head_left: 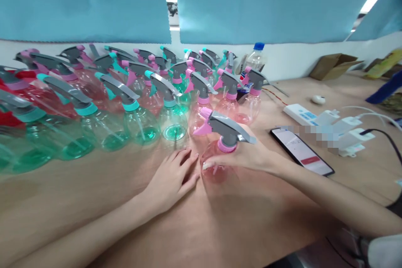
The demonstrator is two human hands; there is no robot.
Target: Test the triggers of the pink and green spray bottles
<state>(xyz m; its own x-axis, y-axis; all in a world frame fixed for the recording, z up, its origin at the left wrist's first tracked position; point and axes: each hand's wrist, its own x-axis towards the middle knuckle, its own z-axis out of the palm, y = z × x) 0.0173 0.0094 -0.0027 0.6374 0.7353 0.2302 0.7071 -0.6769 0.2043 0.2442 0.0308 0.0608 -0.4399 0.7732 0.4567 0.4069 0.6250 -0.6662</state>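
Note:
My right hand [248,155] is wrapped round the body of a pink spray bottle [216,171] with a grey and pink trigger head. The bottle stands upright near the middle of the table. My left hand [176,176] rests low over the table just left of it, fingers apart and holding nothing. Just beyond my hands stand a green spray bottle [172,123] with a turquoise collar and another pink spray bottle [201,113]. Part of the held bottle is covered by my right thumb and palm.
Rows of green and pink spray bottles [141,125] fill the back left of the table [132,230]. A clear bottle with a blue cap [256,58] stands behind them. On the right lie a phone [301,150], a power strip [301,115] with chargers, cables and an open cardboard box [333,67].

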